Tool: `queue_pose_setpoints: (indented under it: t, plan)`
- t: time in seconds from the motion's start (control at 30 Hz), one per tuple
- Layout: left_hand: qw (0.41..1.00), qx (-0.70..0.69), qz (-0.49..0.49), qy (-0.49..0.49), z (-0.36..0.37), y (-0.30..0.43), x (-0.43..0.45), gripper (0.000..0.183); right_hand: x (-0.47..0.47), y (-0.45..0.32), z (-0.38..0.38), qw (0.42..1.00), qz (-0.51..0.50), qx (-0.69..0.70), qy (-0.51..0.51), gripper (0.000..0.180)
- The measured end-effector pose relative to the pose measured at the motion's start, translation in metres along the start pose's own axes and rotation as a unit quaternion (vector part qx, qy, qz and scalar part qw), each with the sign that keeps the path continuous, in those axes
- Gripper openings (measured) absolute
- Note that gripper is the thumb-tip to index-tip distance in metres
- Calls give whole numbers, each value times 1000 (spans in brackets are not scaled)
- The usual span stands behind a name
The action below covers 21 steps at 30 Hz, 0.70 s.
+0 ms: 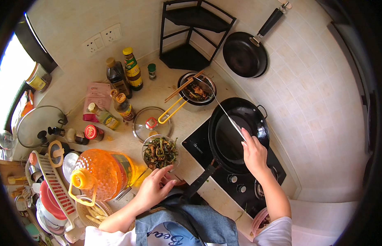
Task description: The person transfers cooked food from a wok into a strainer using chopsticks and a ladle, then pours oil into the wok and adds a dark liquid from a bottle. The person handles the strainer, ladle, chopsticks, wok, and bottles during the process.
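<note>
My right hand (254,152) is closed on the handle of a long metal ladle or spatula (227,114), held above the black wok (232,135). The utensil's far end rests in the food in a strainer (198,89) with a yellow handle, set over a small pot. Wooden chopsticks (180,88) lie across the strainer's rim. My left hand (158,184) is at the near edge of a glass bowl (179,157) of cooked greens, fingers curled; whether it grips the bowl is unclear. The wok sits on the black gas hob (195,144), its handle towards me.
A large oil bottle (100,172) stands left of the bowl. Behind are a glass lid (140,127), sauce bottles (133,70) and a black corner rack (191,55). A frying pan (244,55) hangs on the wall. At lower left are a dish rack (55,184) and a basket (106,207).
</note>
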<state>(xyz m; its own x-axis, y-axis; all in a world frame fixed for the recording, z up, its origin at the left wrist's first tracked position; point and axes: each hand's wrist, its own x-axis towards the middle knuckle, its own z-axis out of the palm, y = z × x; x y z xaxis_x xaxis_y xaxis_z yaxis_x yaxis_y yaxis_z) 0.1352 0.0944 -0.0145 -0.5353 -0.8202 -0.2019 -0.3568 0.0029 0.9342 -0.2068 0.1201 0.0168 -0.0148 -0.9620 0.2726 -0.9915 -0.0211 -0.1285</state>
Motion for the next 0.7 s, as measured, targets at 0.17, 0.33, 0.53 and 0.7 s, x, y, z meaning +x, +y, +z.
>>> queue_pose_setpoints:
  t: [0.17,0.33,0.53,0.7]
  plan:
    - [1000,9,11,-10,2,3,3,46,-10,-4,-12,999,32,31,16,50]
    - [999,24,3,-34,6,6,5,46,-23,-8,-23,984,91,142,55,45]
    - [999,21,36,-34,16,10,8,42,-80,-6,-57,933,250,257,37,43]
    - [998,-1,63,-4,20,23,8,39,-143,4,-67,981,190,25,31,51]
